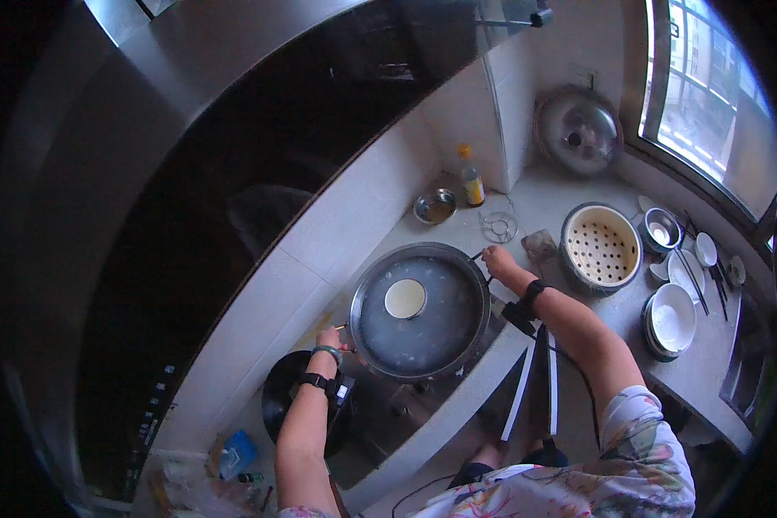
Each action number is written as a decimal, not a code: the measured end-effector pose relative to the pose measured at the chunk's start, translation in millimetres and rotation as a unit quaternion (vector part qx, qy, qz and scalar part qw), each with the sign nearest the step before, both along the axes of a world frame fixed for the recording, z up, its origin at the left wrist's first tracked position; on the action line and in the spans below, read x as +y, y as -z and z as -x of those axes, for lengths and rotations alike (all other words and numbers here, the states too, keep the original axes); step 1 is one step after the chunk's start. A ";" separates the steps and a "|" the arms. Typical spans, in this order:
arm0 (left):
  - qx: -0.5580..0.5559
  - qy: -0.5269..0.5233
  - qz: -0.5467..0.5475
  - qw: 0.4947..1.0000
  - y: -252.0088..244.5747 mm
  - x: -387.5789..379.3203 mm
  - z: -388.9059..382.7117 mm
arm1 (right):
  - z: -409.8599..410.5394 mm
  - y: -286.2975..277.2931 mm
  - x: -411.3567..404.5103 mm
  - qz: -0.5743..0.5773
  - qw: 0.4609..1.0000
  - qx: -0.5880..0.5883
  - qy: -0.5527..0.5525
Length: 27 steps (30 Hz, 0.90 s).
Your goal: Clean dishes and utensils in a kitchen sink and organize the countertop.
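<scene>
A large, wide metal pan (443, 337) sits over the stove in front of me, with cloudy greyish liquid inside. Near its middle is a small round cream-coloured bowl (405, 298); whether it floats or stands on the bottom I cannot tell. My left hand (328, 338) grips the wire-like side handle at the pan's left, and its wrist carries a green bangle and a black band. On the opposite side, my right hand (498, 260) is closed around the other handle. A black strap holds a small device at my right wrist.
A dark round pan (285, 395) lies under my left forearm. Right of the large pan stand a perforated steamer pot (601, 249) and stacked white bowls (673, 317). Behind are a metal bowl (435, 206), a bottle (471, 178), a wire rack (499, 227) and a domed lid (579, 133).
</scene>
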<state>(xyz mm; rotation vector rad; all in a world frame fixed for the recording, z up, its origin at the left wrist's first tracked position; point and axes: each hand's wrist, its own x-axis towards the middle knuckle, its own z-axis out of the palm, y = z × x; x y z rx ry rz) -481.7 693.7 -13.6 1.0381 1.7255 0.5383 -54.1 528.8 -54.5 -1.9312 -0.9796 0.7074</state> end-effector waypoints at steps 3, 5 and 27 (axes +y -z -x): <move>0.013 0.008 0.001 1.000 -9.0 -10.0 -16.0 | -9.2 12.1 -20.0 -0.010 1.000 0.013 0.018; 0.032 0.023 0.011 0.999 -11.1 -17.4 -32.4 | -19.1 20.0 -43.0 -0.028 0.999 0.019 0.037; -0.043 0.180 0.032 0.982 -23.4 -239.0 -59.2 | 27.5 -45.3 -402.9 -0.056 0.988 0.104 0.101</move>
